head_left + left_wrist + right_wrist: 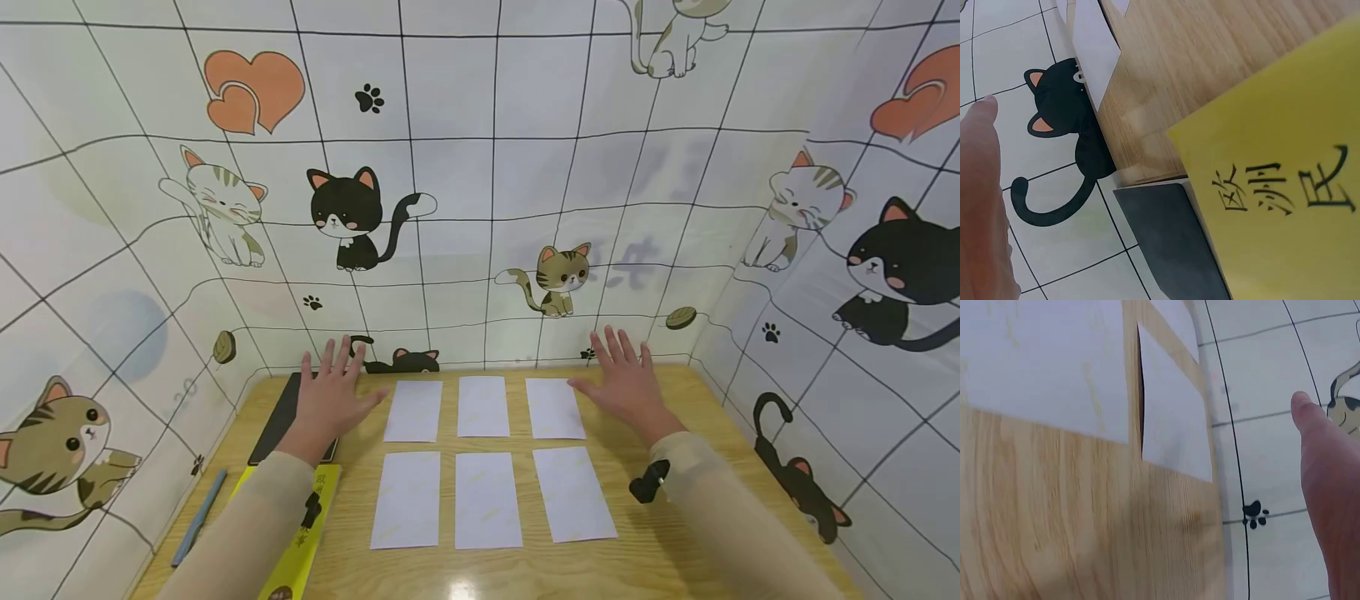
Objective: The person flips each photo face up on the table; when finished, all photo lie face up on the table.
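Note:
Several white paper cards lie on the wooden table in two rows of three. My left hand (332,408), fingers spread and holding nothing, is over the table's far left, nearest the back-left card (414,412) and overlapping a dark flat notebook (279,423) in the head view. The right hand (624,385) is likewise spread and bare, its thumb overlapping the edge of the back-right card (553,410). Between them lies the back-middle card (483,407). Closer to me are the front-left card (406,500), front-middle card (487,500) and front-right card (574,495).
A yellow book (1285,156) with Chinese characters lies at the left, beside the dark notebook, partly under my left forearm in the head view. A blue-grey pen (198,517) lies by the table's left edge. A cat-printed cloth wall (457,183) encloses the table's back and sides.

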The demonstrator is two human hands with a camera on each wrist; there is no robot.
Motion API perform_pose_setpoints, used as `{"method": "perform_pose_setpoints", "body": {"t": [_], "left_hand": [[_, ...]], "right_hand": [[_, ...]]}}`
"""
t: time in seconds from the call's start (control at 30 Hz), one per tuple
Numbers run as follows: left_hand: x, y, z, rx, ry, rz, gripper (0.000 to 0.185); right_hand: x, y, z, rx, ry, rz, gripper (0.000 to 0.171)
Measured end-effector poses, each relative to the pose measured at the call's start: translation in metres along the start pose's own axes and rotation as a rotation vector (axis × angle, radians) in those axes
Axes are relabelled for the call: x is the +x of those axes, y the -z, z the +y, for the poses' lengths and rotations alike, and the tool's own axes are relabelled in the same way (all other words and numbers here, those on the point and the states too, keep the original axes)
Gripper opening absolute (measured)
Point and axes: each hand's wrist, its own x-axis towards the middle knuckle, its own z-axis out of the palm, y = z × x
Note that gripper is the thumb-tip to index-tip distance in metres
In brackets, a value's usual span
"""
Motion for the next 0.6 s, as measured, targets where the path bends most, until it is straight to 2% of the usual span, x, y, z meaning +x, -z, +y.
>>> {"method": "perform_pose_setpoints", "body": {"t": [0.33,0.6], "left_hand": [[-0.012,-0.002,0.001,0.001,-0.045,0.057,0.100],[-0.019,-0.010,-0.002,0.006,-0.066,0.048,0.101]], "right_hand": [[0.000,-0.011,-0.040,0.031,0.053,-0.002,0.110],[0.002,-0.022,-0.072,0.034,0.120,0.022,0.107]]}}
